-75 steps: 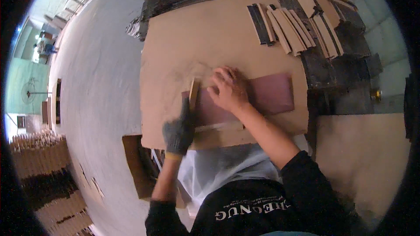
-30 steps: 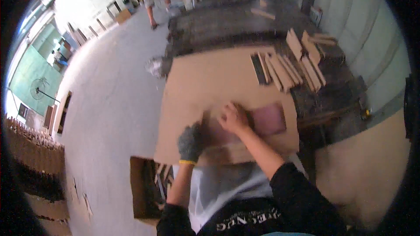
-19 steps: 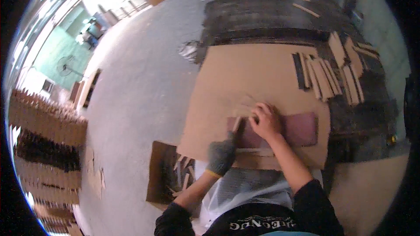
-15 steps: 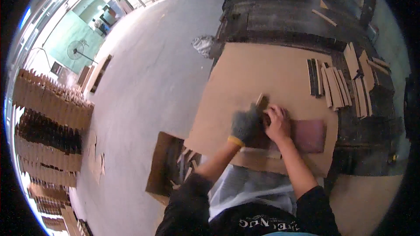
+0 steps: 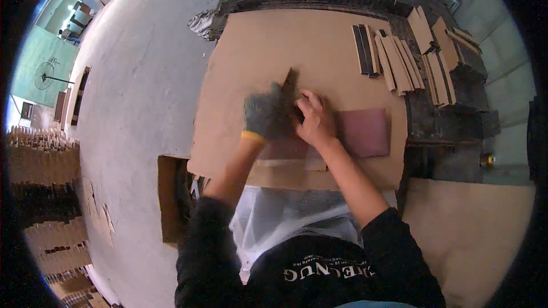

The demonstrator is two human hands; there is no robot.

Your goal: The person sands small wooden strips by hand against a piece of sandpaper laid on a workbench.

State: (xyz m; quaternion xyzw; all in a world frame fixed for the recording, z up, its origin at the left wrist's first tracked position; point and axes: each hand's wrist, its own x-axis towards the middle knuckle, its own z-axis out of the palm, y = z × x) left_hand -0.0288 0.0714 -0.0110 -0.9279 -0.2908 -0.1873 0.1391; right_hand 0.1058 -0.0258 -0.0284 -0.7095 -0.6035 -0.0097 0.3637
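Further over the sheet than 2.5 s ago, the gloved left hand pinches a strip, the right hand's grip is unclear, and white lettering marks the black shirt.

Your strip is slim and straight, brownish with a darker side face, slightly motion-blurred. Its far end pokes out past your gloved left hand, angled away from you and a bit right; near end hidden between your hands. Can't tell if your bare right hand touches it.

Your sheet is dull reddish-purple, rectangular, long side running left-right, lying on the brown board toward your edge. Right part exposed, middle covered by your right hand and wrist.
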